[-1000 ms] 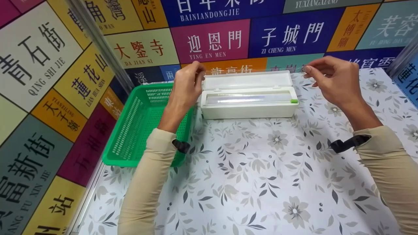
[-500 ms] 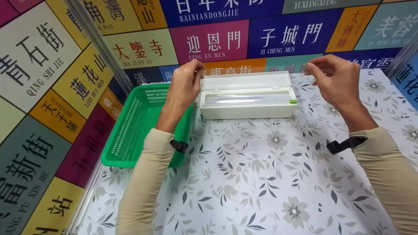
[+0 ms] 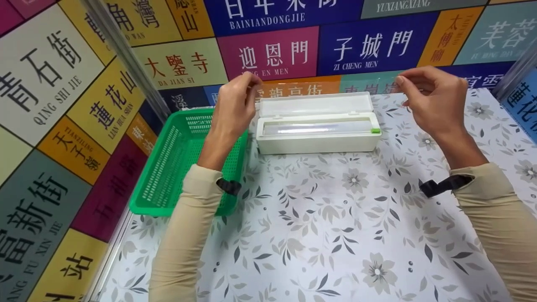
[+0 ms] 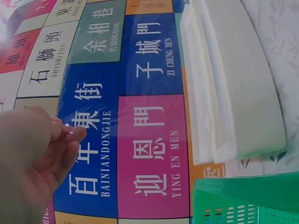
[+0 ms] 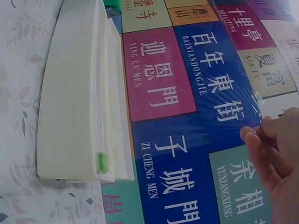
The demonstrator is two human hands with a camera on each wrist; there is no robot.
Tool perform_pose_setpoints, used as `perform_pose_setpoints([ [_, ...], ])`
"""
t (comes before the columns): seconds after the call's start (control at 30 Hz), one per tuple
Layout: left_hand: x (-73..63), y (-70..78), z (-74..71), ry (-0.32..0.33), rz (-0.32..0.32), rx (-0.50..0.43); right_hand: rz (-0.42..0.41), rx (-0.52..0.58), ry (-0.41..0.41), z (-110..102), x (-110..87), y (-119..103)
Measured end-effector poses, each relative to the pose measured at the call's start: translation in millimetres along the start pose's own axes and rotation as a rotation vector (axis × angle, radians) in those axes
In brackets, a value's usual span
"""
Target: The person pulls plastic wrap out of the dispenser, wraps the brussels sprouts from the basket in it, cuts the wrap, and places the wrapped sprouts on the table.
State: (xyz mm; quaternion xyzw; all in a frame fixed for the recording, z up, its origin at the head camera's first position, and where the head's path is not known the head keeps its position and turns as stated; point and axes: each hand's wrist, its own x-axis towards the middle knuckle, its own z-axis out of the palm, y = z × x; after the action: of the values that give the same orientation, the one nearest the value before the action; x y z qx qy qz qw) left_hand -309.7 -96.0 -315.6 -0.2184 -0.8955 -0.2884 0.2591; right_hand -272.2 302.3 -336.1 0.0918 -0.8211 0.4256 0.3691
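On either side of the white box (image 3: 316, 144) (lid (image 3: 316, 104) raised), the left hand (image 3: 235, 105) and right hand (image 3: 436, 98) each pinch stretched clear film (image 5: 238, 107).

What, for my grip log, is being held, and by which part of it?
Clear film: left hand and right hand each pinch one end of its free edge.

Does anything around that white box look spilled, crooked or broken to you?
Nothing stands out. The box sits upright with its lid open, and the basket rests beside it. The clear film between the left hand and right hand shows a few creases, which seem ordinary. No spill or damage shows.
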Motion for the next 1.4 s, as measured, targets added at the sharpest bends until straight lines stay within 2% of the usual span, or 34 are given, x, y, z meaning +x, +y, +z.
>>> perform_pose_setpoints([
  [0.2, 2.6, 4.2, -2.1, 0.027, 0.0, 0.007, -0.006, -0.005, 0.025, -2, 0.9, -6],
  [0.43, 4.6, 7.4, -5.6, 0.071, 0.025, 0.01, -0.014, 0.018, 0.033, -7, 0.8, -26],
  [0.6, 6.0, 8.6, -8.1, 0.098, 0.066, 0.017, -0.006, 0.008, 0.039, -11, 1.6, -27],
  [0.97, 0.0, 17.5, -15.6, 0.134, 0.087, -0.007, 0.013, 0.036, 0.051, -18, 0.9, -33],
  [1.13, -6.5, 19.4, -17.7, 0.14, 0.09, -0.02, -0.006, 0.041, 0.054, -21, -6.3, -39],
  [1.4, -28.3, 21.2, -21.4, 0.156, 0.094, -0.055, -0.069, 0.064, 0.058, -26, -25.7, -41],
])
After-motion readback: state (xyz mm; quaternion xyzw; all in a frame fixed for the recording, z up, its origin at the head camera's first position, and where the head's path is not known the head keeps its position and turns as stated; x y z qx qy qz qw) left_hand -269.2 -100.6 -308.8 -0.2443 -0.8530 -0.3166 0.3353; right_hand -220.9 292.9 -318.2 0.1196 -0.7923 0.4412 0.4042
